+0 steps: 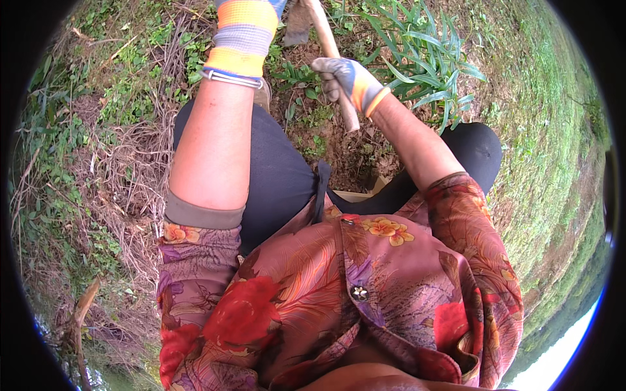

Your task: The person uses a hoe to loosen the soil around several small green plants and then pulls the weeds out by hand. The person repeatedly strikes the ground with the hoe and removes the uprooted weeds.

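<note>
My right hand (342,80), in an orange and grey work glove with a soiled palm side, is closed around a wooden tool handle (323,24) near its lower end. The handle runs up past the top edge of the picture. A flat, soil-stained metal blade (297,27), like that of a hoe, shows just left of the handle; where the two join is out of view. At the top, my left hand (252,19) wears a matching glove with a pale band around its cuff. Its fingers are cut off by the picture's edge, so their grip is hidden.
Long-leaved green plants (435,58) grow right of my right hand. Dry stems and vines (132,161) cover the ground at left. Bare soil (349,161) lies between my knees, with a pale-yellow edge (352,196) of something below. A broken branch (80,313) stands at lower left.
</note>
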`<state>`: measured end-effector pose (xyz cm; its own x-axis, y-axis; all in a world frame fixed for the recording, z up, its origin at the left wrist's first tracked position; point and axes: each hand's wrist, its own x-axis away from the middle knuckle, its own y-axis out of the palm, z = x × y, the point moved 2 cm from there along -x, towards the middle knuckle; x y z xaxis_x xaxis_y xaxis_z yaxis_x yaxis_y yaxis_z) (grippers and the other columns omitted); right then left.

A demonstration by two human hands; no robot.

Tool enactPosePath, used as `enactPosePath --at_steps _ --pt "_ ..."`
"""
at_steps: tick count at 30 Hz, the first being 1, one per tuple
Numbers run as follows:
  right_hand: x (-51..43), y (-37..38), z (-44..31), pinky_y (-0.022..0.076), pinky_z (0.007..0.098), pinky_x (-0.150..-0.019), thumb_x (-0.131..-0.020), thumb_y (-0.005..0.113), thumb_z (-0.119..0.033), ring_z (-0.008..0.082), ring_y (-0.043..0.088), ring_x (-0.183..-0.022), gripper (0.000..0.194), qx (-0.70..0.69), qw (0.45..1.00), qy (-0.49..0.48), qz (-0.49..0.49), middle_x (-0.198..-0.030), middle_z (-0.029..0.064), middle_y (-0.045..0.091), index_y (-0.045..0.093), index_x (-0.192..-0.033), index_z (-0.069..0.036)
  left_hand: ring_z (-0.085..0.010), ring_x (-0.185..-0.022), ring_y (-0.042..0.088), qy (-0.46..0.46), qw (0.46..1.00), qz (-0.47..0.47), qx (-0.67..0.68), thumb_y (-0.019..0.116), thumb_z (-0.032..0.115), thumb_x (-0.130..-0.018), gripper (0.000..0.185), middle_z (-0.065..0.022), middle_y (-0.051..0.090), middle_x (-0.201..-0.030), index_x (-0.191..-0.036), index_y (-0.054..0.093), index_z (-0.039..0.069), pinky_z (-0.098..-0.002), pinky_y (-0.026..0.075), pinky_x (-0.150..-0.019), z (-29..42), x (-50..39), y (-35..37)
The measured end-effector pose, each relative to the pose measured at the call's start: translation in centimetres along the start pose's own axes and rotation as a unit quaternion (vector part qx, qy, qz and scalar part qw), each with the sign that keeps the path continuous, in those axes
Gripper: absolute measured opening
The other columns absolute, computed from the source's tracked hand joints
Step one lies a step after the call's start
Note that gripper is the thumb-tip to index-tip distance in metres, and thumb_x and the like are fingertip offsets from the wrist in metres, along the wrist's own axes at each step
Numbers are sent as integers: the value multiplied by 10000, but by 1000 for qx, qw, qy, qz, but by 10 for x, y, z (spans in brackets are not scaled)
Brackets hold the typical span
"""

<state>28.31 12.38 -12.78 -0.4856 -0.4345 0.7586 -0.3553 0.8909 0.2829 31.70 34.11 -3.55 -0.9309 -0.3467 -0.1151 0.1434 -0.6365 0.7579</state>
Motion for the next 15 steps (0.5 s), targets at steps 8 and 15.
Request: enactPosePath --at_steps 8,15 --pt "-9 -34 43 368 269 -414 -947 642 -227 86 399 -429 141 -68 995 70 0 -598 -75 407 547 -867 -160 -199 -755 700 48 976 35 -208 668 88 -935 200 -111 709 -918 -1101 674 -23 -322 594 -677 -3 3 21" --pt "17 -43 47 340 255 -418 -970 617 -254 73 373 -439 133 -45 995 87 14 -603 -93 394 538 -884 -192 -191 -730 694 63 975 31 -210 667 106 -944 187 -111 707 -884 -1078 679 -24 -315 587 -661 -4 3 22"
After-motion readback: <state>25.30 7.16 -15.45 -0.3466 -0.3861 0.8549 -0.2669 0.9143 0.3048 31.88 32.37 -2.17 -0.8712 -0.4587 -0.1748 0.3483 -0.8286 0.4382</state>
